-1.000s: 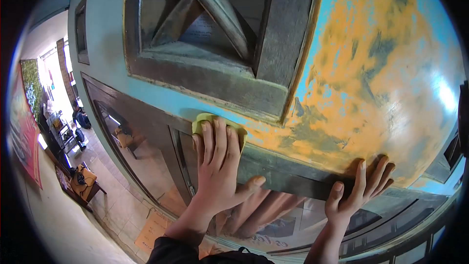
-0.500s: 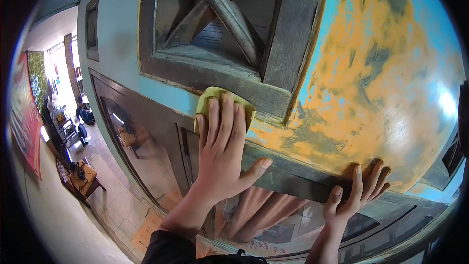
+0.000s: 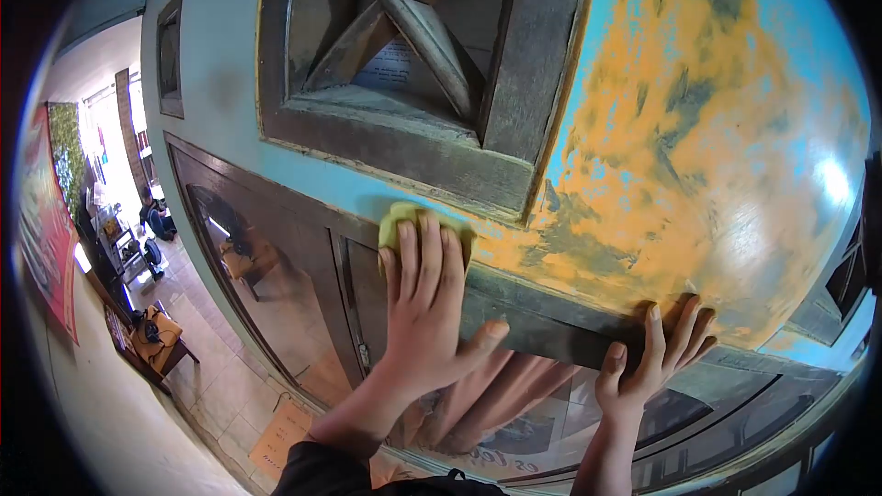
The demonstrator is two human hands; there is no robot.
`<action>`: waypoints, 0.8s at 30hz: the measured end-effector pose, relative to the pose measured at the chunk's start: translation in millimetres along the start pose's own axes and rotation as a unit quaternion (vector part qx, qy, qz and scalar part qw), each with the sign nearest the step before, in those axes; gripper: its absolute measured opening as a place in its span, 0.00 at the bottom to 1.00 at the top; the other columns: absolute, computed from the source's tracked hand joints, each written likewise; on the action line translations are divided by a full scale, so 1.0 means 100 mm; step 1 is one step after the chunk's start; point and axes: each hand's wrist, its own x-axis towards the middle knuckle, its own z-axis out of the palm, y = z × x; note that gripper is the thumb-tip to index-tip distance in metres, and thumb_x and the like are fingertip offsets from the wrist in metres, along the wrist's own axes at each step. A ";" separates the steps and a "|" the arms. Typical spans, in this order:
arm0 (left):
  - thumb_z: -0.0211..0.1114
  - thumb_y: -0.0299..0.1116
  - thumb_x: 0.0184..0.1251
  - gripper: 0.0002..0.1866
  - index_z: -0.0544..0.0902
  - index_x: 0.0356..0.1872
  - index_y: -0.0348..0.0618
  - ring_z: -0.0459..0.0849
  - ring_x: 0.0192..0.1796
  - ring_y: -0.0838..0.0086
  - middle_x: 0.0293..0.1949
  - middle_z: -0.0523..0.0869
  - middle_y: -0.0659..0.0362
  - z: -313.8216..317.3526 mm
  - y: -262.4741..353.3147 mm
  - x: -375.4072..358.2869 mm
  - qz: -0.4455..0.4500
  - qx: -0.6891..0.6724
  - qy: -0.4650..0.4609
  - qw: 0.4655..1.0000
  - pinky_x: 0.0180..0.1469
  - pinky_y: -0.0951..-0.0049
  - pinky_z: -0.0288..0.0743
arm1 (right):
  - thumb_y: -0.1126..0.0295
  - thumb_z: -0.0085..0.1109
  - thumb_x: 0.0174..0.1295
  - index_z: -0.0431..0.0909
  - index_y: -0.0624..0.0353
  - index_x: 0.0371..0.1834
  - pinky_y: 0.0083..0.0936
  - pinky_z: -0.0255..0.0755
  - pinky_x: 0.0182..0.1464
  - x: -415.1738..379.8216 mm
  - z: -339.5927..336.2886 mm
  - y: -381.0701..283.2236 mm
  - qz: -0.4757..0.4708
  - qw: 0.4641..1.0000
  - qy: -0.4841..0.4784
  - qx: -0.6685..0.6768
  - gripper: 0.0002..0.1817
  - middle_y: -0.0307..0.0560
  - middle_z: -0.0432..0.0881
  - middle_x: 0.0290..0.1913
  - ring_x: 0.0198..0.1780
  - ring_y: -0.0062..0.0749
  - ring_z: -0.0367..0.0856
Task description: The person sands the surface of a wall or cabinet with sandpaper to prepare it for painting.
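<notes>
My left hand presses a yellow-green cloth flat against the wall, its fingers stretched over it and its thumb out to the side. The cloth lies on the narrow painted band between the dark wooden vent frame and the dark door frame below. Most of the cloth is hidden under the fingers. To the right, my right hand rests with spread fingers on the lower edge of the wall patch, which shows orange and grey blotches over blue. Nothing is in that hand.
Glass door panels stand below, with a pink curtain behind one. Down at the left, a wooden chair stands on the tiled floor. A person is farther back near the bright opening. A red banner hangs at far left.
My left hand and the cloth have moved down, off the vent frame's lower rail. My right hand stays on the wall edge. The view has shifted slightly.
</notes>
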 end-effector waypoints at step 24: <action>0.51 0.69 0.72 0.57 0.48 0.79 0.21 0.37 0.83 0.32 0.80 0.42 0.27 0.11 0.07 -0.07 0.037 0.058 -0.024 0.997 0.79 0.35 0.31 | 0.45 0.53 0.70 0.81 0.42 0.64 0.70 0.24 0.79 -0.14 0.04 -0.09 0.036 0.999 -0.013 0.002 0.25 0.63 0.63 0.79 0.84 0.69 0.45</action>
